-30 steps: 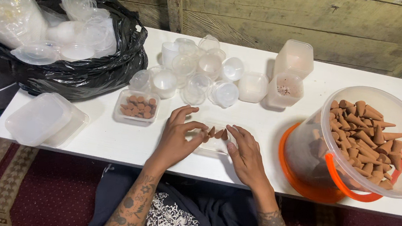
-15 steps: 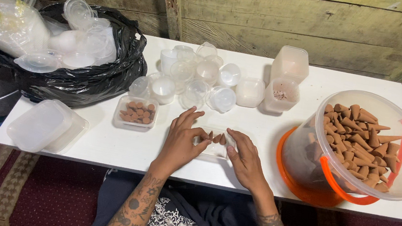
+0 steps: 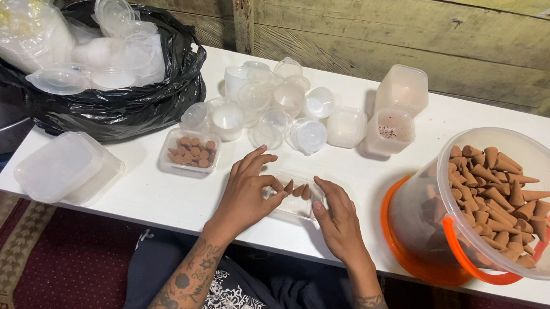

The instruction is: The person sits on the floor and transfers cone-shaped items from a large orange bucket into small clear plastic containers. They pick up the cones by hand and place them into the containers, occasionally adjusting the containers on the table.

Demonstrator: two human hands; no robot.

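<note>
Together, left hand (image 3: 248,192) and right hand (image 3: 336,214) pinch brown cones (image 3: 298,190) over a clear tray (image 3: 293,205); cone bucket (image 3: 506,197) stands right.

Small clear plastic tray (image 3: 294,203), upright on the table near its 6 o'clock edge; brown cones (image 3: 298,190) inside (few visible), tips pointing 12 o'clock.
</note>
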